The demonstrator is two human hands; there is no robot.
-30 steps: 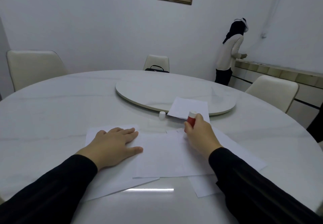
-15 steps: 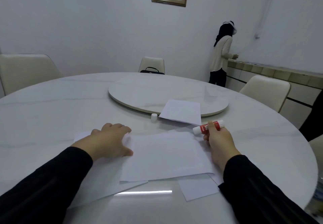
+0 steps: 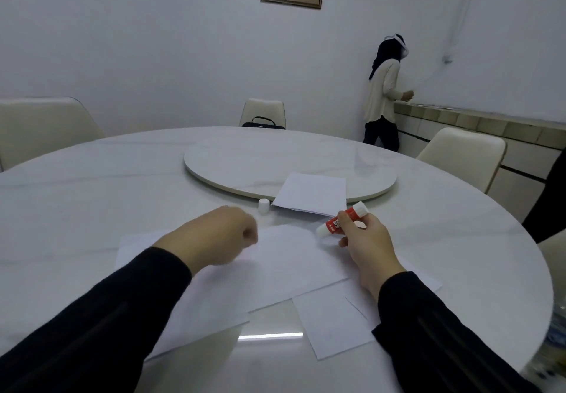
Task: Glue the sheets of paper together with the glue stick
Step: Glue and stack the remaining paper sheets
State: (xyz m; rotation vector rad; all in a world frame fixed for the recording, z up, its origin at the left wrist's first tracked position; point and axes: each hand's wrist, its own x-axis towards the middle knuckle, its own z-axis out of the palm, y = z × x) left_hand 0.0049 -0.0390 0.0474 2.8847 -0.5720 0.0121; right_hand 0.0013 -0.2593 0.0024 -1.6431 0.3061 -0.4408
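Several white sheets of paper (image 3: 291, 264) lie overlapped on the round white table (image 3: 92, 196) in front of me. My right hand (image 3: 364, 248) grips a red and white glue stick (image 3: 341, 219) sideways, just above the top sheet's far right corner. Its white cap (image 3: 263, 206) stands on the table beyond the sheets. My left hand (image 3: 220, 239) hovers over the left part of the sheets with its fingers curled and nothing seen in it. Another sheet (image 3: 311, 194) lies half on the turntable.
A round turntable (image 3: 245, 159) sits at the table's middle. Cream chairs (image 3: 462, 153) stand around, one with a black bag (image 3: 262, 123). A person (image 3: 386, 92) stands at a counter at the back right. A dark shape (image 3: 548, 205) is at the right edge.
My right hand lifted the glue stick off the paper and turned it sideways. My left hand rose from lying flat on the sheets and curled its fingers. The camera turned slightly.
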